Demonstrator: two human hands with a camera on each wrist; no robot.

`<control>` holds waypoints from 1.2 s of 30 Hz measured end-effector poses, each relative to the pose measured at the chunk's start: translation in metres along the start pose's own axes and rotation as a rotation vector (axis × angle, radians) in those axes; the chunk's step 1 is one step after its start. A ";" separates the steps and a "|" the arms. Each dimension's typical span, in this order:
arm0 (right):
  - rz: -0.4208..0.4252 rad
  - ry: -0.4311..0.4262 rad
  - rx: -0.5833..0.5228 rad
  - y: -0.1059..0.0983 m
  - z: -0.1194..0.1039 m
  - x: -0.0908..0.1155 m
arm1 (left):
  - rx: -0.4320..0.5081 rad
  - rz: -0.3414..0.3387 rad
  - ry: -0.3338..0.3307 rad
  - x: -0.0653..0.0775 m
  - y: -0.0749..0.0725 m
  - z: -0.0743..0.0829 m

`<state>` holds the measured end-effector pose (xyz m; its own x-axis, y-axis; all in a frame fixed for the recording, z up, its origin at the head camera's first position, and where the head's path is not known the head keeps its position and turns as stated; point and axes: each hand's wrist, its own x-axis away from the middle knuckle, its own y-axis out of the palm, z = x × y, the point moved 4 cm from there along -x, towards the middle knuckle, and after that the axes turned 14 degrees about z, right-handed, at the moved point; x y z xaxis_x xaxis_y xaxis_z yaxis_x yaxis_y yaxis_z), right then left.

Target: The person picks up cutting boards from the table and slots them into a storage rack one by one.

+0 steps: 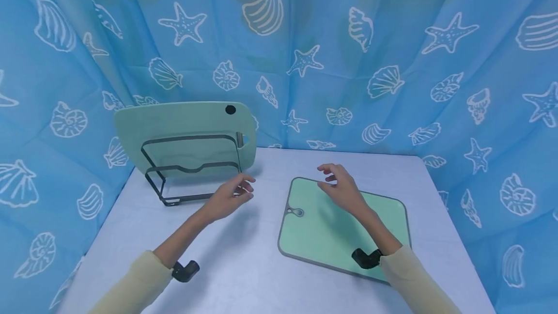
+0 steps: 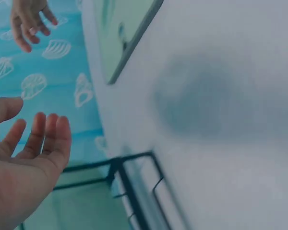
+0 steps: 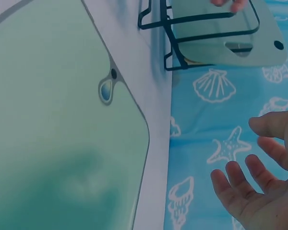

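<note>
My left hand [image 1: 228, 197] hovers over the table just right of a black wire rack [image 1: 192, 167], its fingers loosely bent around nothing. In that rack a green cutting board [image 1: 183, 120] stands on edge, with a black dot and a handle hole at its right end. A second cutting board [image 1: 305, 236], light green with a grey rim and a small grey-edged hole, lies flat on the right of the table. Above its far part hangs my right hand [image 1: 342, 190], relaxed and holding nothing. The right wrist view shows that hand's fingers [image 3: 235, 182] apart from both boards.
A white cloth covers the table [image 1: 235, 265]. Behind and on both sides hangs a blue curtain [image 1: 279, 86] with white shells and starfish. A black wrist-worn device [image 1: 185, 271] sits at the left cuff, another device [image 1: 366, 259] at the right.
</note>
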<state>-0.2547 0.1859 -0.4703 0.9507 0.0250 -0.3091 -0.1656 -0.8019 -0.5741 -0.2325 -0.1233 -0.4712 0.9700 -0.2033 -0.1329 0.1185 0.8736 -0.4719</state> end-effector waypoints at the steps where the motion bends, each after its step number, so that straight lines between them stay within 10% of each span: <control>1: 0.002 -0.001 -0.003 -0.003 0.002 0.002 | 0.023 -0.010 -0.023 0.001 0.005 -0.003; 8: 0.017 0.011 0.012 -0.018 0.017 0.018 | 0.070 -0.048 -0.162 0.005 0.034 -0.018; 36: 0.030 0.265 0.195 -0.100 0.106 0.102 | 0.041 -0.178 -0.363 -0.003 0.098 -0.032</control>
<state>-0.1688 0.3316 -0.5246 0.9755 -0.1742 -0.1347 -0.2176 -0.6696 -0.7102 -0.2310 -0.0513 -0.5452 0.9445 -0.1906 0.2677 0.2930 0.8573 -0.4234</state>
